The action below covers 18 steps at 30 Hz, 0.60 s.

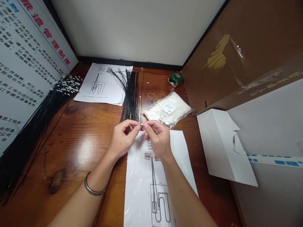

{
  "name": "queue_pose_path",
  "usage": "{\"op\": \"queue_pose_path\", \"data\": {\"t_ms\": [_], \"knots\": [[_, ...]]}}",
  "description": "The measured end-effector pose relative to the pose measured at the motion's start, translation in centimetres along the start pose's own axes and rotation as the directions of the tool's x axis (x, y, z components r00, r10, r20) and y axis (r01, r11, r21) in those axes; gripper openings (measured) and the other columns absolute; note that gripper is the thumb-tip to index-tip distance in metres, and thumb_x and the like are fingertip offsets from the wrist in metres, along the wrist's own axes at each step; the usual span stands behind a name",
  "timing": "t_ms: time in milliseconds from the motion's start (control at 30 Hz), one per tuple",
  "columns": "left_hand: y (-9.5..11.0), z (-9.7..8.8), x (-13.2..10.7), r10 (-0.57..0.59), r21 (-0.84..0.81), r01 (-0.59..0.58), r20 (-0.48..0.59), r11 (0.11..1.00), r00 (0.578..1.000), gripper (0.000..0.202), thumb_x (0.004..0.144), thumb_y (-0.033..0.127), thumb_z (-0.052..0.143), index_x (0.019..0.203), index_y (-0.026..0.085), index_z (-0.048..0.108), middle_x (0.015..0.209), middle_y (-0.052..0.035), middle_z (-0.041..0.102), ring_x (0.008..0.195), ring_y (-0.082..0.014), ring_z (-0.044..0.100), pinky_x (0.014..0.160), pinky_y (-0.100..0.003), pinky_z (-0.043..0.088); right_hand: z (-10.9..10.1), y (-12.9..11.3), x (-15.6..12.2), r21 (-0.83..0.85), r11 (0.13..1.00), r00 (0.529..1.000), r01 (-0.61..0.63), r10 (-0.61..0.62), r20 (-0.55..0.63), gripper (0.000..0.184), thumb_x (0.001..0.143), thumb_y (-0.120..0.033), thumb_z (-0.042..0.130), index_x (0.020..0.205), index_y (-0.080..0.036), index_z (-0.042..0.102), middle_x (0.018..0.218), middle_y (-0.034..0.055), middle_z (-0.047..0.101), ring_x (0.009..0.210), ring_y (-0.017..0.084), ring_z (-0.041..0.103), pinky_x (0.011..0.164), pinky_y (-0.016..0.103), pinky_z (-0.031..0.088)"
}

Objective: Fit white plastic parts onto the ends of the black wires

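Observation:
My left hand [123, 137] and my right hand [158, 137] meet above the wooden table [78, 132], fingertips pinched together on a tiny white connector [141, 125] and the end of a thin black wire. A bundle of black wires [131, 94] fans out just beyond the hands. To the right of them lies a clear bag of small white parts [168, 108]. A plastic-covered drawing sheet [153, 179] lies under my wrists. A metal bangle circles my left wrist.
A big pile of finished black wires with white ends [44, 110] lies along the left beside a printed board. A second drawing sheet [103, 83] sits at the back. A green tape measure [176, 78], rubber bands [151, 95], a folded white paper [222, 145] and a brown panel [236, 47] are on the right.

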<state>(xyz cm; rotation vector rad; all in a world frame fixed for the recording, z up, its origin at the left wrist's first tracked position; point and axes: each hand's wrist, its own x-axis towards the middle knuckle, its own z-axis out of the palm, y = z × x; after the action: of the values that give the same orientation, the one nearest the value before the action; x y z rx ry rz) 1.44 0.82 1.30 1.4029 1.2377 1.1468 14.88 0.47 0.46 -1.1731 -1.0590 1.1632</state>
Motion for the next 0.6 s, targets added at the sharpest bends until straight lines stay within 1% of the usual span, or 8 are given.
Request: {"op": "queue_pose_path", "data": {"t_ms": [267, 600], "knots": [[-0.03, 0.08, 0.03, -0.001, 0.012, 0.001, 0.009, 1.000, 1.000, 0.012, 0.081, 0.027, 0.062, 0.077, 0.016, 0.067, 0.073, -0.0022, 0.067, 0.057, -0.0117, 0.046, 0.055, -0.026, 0.036, 0.01, -0.06, -0.11, -0.017, 1.000, 1.000, 0.011, -0.011, 0.012, 0.015, 0.077, -0.032, 0.067, 0.073, -0.018, 0.063, 0.063, -0.0008, 0.062, 0.047, 0.009, 0.052, 0.047, 0.025, 0.049], [0.09, 0.05, 0.10, -0.006, 0.015, 0.006, 0.003, 1.000, 1.000, 0.013, 0.080, 0.027, 0.063, 0.075, 0.016, 0.066, 0.071, -0.0017, 0.066, 0.056, -0.0114, 0.045, 0.055, -0.026, 0.036, -0.03, 0.03, -0.23, -0.026, 0.999, 1.000, 0.029, -0.029, 0.011, 0.016, 0.078, -0.032, 0.067, 0.074, -0.018, 0.063, 0.064, -0.0004, 0.063, 0.047, 0.009, 0.052, 0.046, 0.024, 0.047]]}}
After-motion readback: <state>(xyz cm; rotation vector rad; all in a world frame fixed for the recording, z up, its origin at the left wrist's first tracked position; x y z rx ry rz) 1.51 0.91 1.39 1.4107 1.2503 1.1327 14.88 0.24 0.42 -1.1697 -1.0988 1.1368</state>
